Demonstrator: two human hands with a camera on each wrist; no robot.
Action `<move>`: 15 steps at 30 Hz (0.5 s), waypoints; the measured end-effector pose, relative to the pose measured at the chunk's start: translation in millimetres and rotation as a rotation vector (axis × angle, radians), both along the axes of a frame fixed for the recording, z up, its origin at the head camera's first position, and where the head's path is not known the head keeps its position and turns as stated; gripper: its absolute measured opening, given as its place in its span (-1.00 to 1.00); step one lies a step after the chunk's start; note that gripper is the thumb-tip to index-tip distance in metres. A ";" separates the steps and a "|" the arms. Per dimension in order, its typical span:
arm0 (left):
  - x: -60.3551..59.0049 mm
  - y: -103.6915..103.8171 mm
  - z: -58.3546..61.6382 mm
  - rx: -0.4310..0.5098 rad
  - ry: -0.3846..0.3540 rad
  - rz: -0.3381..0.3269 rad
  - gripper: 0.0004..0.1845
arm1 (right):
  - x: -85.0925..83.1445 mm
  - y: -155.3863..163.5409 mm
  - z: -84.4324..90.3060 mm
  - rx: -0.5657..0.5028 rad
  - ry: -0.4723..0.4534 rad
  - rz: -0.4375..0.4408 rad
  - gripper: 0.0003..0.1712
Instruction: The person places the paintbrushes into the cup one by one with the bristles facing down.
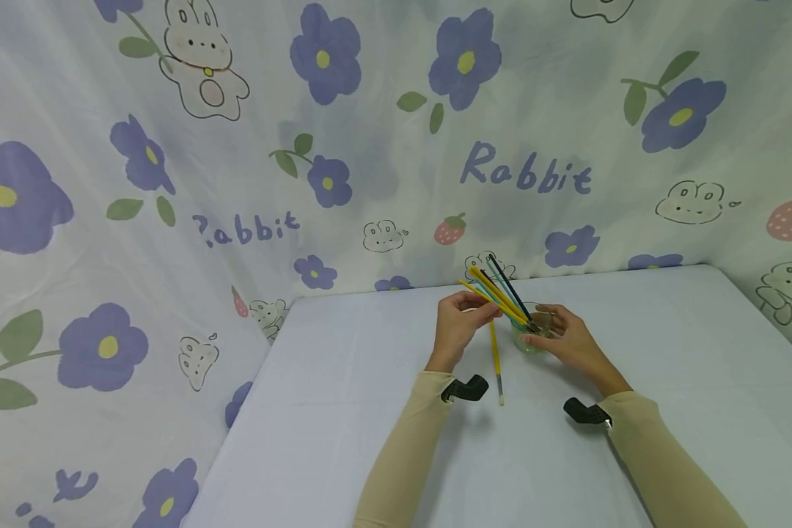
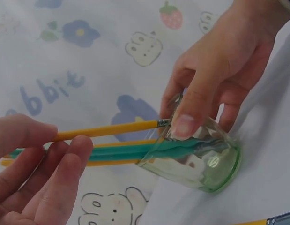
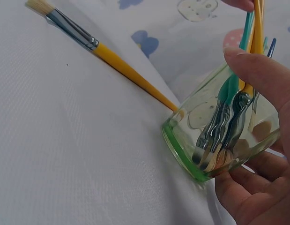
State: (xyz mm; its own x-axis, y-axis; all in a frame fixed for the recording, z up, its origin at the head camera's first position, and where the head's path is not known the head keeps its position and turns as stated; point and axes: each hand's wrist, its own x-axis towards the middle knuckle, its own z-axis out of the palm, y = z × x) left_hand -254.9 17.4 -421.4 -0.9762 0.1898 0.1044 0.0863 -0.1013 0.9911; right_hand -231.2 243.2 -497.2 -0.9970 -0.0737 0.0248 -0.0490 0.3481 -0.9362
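Note:
My right hand grips a clear greenish glass jar, thumb at the rim and fingers around the far side. The jar is tilted in both wrist views. Several paintbrushes with yellow, teal and dark handles stand in it, bristles down. Left of the jar, my left hand pinches a yellow-handled paintbrush between thumb and fingers. Its metal ferrule is right at the jar's rim in the left wrist view. Teal handles pass behind the left fingertips.
Another yellow paintbrush with pale bristles lies on the white-covered table, left of the jar, bristles toward me. A printed curtain with flowers and rabbits hangs along the table's back and left edges.

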 end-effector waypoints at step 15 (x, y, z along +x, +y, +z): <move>3.3 -3.8 -2.5 -0.004 -0.017 0.018 -0.85 | -1.9 0.8 -2.6 0.008 0.012 -0.004 0.05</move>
State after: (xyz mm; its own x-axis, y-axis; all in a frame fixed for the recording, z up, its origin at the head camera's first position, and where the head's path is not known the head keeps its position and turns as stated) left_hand -251.6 13.6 -423.9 -0.9811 0.1729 0.0867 0.0707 -0.0964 0.9928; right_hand -233.1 244.0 -499.9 -0.9969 -0.0700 0.0362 -0.0588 0.3553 -0.9329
